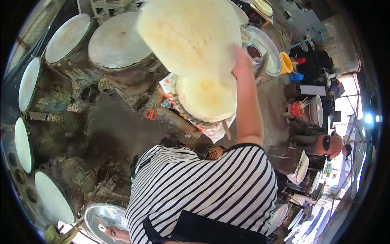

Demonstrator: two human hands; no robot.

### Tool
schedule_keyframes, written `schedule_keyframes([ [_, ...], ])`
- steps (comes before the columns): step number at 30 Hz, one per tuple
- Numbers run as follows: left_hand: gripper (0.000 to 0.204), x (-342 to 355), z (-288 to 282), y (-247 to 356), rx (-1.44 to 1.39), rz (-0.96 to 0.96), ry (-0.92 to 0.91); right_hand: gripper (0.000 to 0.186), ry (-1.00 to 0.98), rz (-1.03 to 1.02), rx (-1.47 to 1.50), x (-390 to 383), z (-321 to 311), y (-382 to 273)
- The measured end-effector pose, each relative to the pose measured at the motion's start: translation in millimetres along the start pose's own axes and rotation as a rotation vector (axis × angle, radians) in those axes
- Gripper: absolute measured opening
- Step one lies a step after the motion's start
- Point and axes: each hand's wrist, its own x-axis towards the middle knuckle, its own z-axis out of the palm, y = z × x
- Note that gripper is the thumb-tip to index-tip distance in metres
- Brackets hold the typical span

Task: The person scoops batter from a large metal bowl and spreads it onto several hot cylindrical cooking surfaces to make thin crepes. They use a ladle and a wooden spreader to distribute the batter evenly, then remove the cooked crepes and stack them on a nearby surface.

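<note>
My right hand [241, 63] grips the right edge of a large, thin, pale round flatbread [189, 34], its outline slightly blurred. Below it, a stack of similar flatbreads [207, 97] lies on a round base over a white and red printed cloth [217, 132]. The lifted sheet overlaps the far side of that stack. At the lower left, my left hand [117, 234] is closed round a thin wooden stick-like tool [100, 221], over a wide metal basin [107, 213]. The tool's working end is hard to make out.
Several round griddles, such as one at the far left [118, 42], stand on drum-like stoves. Red-handled scissors [151, 114] are beside the stack's stand. A large metal pan [275, 57] and yellow bucket [286, 63] stand at the far right. Another person [338, 146] is farther right.
</note>
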Motion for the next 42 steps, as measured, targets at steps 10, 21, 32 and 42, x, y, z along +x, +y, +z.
schedule_keyframes([
  [10,0.025,-74.2,31.7,37.2,0.18,0.199,-0.002,0.024,0.489,0.427,0.475,-10.8,-288.9,249.8],
  [21,0.032,-111.1,-2.2,-31.1,-0.371,-0.31,0.135,0.061,-0.142,0.938,-0.399,-15.4,-282.7,242.2],
  [32,0.017,-146.5,-9.7,-73.4,-1.687,-0.751,0.602,0.033,-1.349,0.749,-1.449,-102.9,0.8,334.3],
  [42,0.018,-131.7,2.3,-143.7,-1.667,-0.803,0.652,0.044,-2.511,0.966,-1.574,-586.5,114.8,453.6],
])
